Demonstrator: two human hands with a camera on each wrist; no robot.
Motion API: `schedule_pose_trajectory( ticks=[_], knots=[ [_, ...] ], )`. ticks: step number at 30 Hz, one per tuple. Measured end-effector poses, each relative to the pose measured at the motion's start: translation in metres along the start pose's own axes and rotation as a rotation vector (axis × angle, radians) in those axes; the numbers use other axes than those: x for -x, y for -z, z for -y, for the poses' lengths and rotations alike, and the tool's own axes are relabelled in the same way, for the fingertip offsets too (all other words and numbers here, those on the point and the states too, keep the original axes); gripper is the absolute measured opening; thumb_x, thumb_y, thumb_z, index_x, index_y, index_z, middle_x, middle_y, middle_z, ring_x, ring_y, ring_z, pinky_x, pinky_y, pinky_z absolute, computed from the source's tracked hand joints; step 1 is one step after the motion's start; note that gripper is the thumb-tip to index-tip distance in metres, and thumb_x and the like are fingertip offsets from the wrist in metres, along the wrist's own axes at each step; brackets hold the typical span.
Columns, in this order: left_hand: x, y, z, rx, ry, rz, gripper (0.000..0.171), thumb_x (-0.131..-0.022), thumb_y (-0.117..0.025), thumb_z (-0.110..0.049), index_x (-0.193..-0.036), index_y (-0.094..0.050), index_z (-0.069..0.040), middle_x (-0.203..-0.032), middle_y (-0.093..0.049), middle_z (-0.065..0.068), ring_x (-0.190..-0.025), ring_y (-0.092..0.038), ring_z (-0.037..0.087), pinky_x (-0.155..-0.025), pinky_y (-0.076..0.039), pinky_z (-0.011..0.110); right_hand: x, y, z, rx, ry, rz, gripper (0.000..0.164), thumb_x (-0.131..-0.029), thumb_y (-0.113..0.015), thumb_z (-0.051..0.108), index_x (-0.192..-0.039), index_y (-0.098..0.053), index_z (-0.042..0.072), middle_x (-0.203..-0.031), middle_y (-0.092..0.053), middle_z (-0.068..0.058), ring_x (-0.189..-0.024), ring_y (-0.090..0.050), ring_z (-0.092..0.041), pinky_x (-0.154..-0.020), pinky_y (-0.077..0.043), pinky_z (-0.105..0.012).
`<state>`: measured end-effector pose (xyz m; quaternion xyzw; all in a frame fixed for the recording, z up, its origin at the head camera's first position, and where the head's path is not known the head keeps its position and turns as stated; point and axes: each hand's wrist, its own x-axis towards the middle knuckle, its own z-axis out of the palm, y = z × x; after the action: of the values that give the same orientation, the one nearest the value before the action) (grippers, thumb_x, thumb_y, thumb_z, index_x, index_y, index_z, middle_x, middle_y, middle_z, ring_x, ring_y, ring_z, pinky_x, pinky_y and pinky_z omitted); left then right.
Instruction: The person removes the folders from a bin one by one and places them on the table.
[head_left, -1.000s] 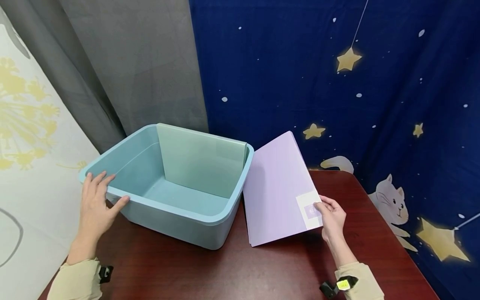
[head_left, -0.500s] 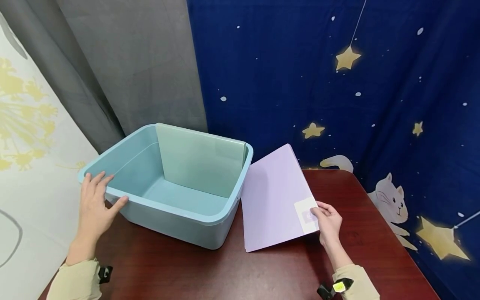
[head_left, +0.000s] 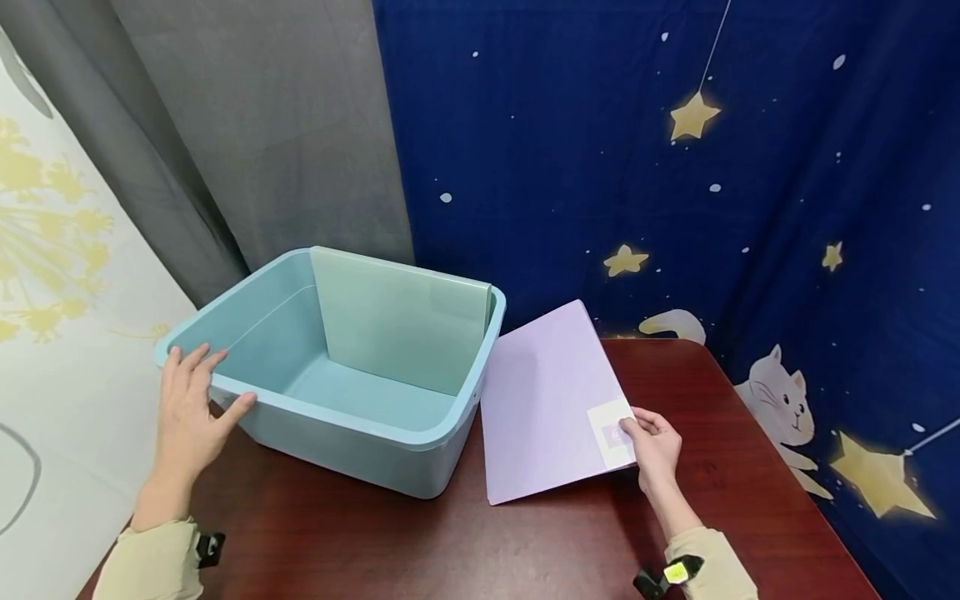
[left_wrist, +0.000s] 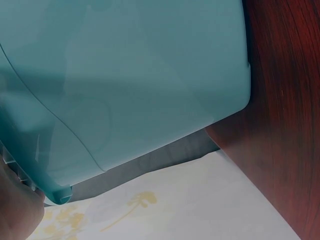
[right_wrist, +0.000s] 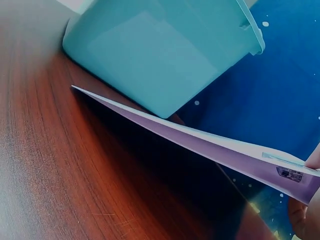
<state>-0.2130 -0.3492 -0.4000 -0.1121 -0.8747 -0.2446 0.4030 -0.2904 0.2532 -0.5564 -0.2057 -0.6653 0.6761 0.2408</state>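
The right hand's grip point(head_left: 656, 442) pinches the purple folder point(head_left: 551, 392) by one near corner, thumb over its white label point(head_left: 613, 433). The folder slants just to the right of the blue tub point(head_left: 352, 450), that corner raised off the bench point(head_left: 420, 550). With so little held, it could twist or slip free, the more so as the right wrist view shows it bowing along its length. Whether it touches the tub's side I cannot tell; a sideways swing could catch its edge there and crease it. The left hand's grip point(head_left: 186, 408) lies spread over the tub's near-left rim. Uneven pressure there could tilt or slide the tub, and a jolt could topple the green folder point(head_left: 401, 321) standing along the tub's back wall, with nothing visible bracing its front.
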Motion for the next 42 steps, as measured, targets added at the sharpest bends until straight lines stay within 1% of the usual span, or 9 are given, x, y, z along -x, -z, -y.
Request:
schedule_pose_trajectory(
  ticks=[14, 23, 27, 29, 31, 34, 36, 38, 42],
  knots=[
    [-0.001, -0.001, 0.0, -0.001, -0.014, -0.013, 0.085, -0.078, -0.053, -0.062, -0.121, -0.047, 0.011, -0.127, -0.037, 0.036, -0.132, -0.016, 0.043, -0.109, -0.003, 0.048, -0.001, 0.002, -0.008, 0.105, 0.001, -0.01, 0.025, -0.066, -0.07, 0.005, -0.091, -0.069, 0.011, -0.073, -0.064, 0.005, -0.063, -0.057, -0.008, -0.049, -0.046, -0.019],
    [-0.001, -0.003, 0.001, -0.004, -0.014, -0.015, 0.084, -0.078, -0.053, -0.062, -0.121, -0.047, 0.01, -0.127, -0.037, 0.035, -0.132, -0.016, 0.043, -0.109, -0.003, 0.048, 0.003, 0.004, -0.005, 0.174, -0.002, -0.006, 0.025, -0.067, -0.071, 0.009, -0.092, -0.069, 0.012, -0.072, -0.063, 0.008, -0.064, -0.056, -0.007, -0.051, -0.044, -0.018],
    [0.0, -0.003, 0.001, 0.001, -0.008, -0.014, 0.083, -0.078, -0.054, -0.061, -0.121, -0.047, 0.009, -0.128, -0.037, 0.035, -0.133, -0.015, 0.042, -0.109, -0.003, 0.048, 0.008, 0.007, 0.0, 0.185, -0.009, 0.019, 0.025, -0.068, -0.072, 0.01, -0.092, -0.068, 0.011, -0.071, -0.063, 0.01, -0.063, -0.056, -0.004, -0.052, -0.044, -0.017],
    [0.0, -0.002, 0.0, 0.003, -0.006, -0.013, 0.083, -0.078, -0.054, -0.061, -0.121, -0.047, 0.009, -0.128, -0.037, 0.035, -0.133, -0.015, 0.042, -0.109, -0.003, 0.048, 0.017, 0.011, 0.013, 0.113, 0.011, 0.109, 0.023, -0.07, -0.071, 0.009, -0.092, -0.069, 0.008, -0.072, -0.065, 0.005, -0.064, -0.057, -0.006, -0.053, -0.044, -0.018],
    [0.0, -0.002, 0.001, 0.006, -0.006, -0.013, 0.083, -0.078, -0.054, -0.061, -0.121, -0.047, 0.01, -0.128, -0.036, 0.035, -0.133, -0.015, 0.043, -0.109, -0.003, 0.048, 0.017, 0.013, 0.012, 0.119, 0.023, 0.12, 0.023, -0.07, -0.072, 0.011, -0.092, -0.069, 0.008, -0.072, -0.065, 0.005, -0.063, -0.056, -0.005, -0.053, -0.044, -0.018],
    [0.0, -0.002, 0.002, 0.01, -0.008, -0.015, 0.083, -0.078, -0.054, -0.061, -0.121, -0.047, 0.01, -0.128, -0.036, 0.035, -0.133, -0.014, 0.043, -0.109, -0.003, 0.048, 0.015, 0.015, 0.007, 0.184, 0.046, 0.128, 0.023, -0.07, -0.073, 0.016, -0.092, -0.069, 0.011, -0.073, -0.065, 0.006, -0.064, -0.056, -0.005, -0.055, -0.045, -0.018],
    [0.0, -0.002, 0.003, 0.014, -0.008, -0.016, 0.083, -0.078, -0.055, -0.06, -0.121, -0.047, 0.01, -0.128, -0.036, 0.035, -0.133, -0.014, 0.043, -0.109, -0.003, 0.048, 0.009, 0.015, -0.004, 0.276, 0.05, 0.081, 0.028, -0.067, -0.076, 0.021, -0.092, -0.069, 0.012, -0.072, -0.065, 0.008, -0.063, -0.056, -0.002, -0.053, -0.043, -0.017],
    [0.0, -0.003, 0.003, 0.013, -0.01, -0.017, 0.083, -0.078, -0.055, -0.06, -0.12, -0.047, 0.011, -0.128, -0.037, 0.035, -0.133, -0.015, 0.043, -0.109, -0.004, 0.048, 0.008, 0.017, -0.005, 0.294, 0.066, 0.108, 0.03, -0.067, -0.076, 0.023, -0.093, -0.069, 0.01, -0.074, -0.066, 0.004, -0.063, -0.056, -0.004, -0.052, -0.042, -0.017],
    [0.0, -0.003, 0.004, 0.013, -0.012, -0.02, 0.084, -0.078, -0.054, -0.061, -0.12, -0.047, 0.011, -0.128, -0.037, 0.035, -0.132, -0.015, 0.044, -0.109, -0.004, 0.048, 0.008, 0.018, -0.007, 0.359, 0.101, 0.096, 0.031, -0.066, -0.077, 0.024, -0.092, -0.069, 0.01, -0.073, -0.066, 0.003, -0.063, -0.055, -0.003, -0.052, -0.04, -0.016]
  ],
)
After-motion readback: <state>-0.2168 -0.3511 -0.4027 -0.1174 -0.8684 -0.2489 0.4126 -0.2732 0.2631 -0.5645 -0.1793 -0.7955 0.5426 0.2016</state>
